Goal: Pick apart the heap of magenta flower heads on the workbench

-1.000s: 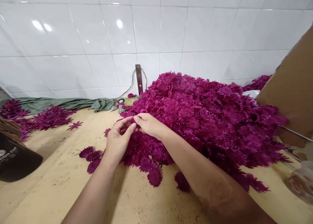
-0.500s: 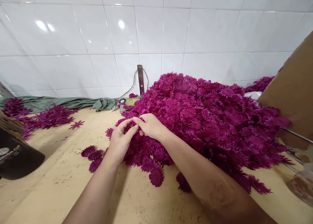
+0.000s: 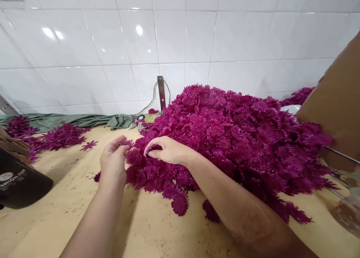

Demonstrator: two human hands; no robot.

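A large heap of magenta artificial flowers (image 3: 219, 126) spreads over the table, with jagged-edged petals. At the heap's left side, my left hand (image 3: 114, 156) pinches a small magenta flower piece (image 3: 128, 143) between thumb and fingers; much of that piece is hidden. My right hand (image 3: 168, 150) is curled at the front left of the heap, its thumb and fingers closed on a magenta flower (image 3: 153, 148) whose edge shows between them. The hands are apart. One loose flower (image 3: 180, 203) lies in front of the heap.
Flat magenta petal pieces (image 3: 63, 135) lie at the left, near a black cup (image 3: 22, 183). A green cloth (image 3: 70, 119) runs along the tiled wall (image 3: 197, 33). A metal bracket (image 3: 161, 93) stands behind the heap. Cardboard (image 3: 334, 104) and a clear container (image 3: 345, 215) are at right.
My hands were together at the fingertips; now they are apart. My left hand has moved left, and my right hand slightly left and down. The flower in my right hand now shows.
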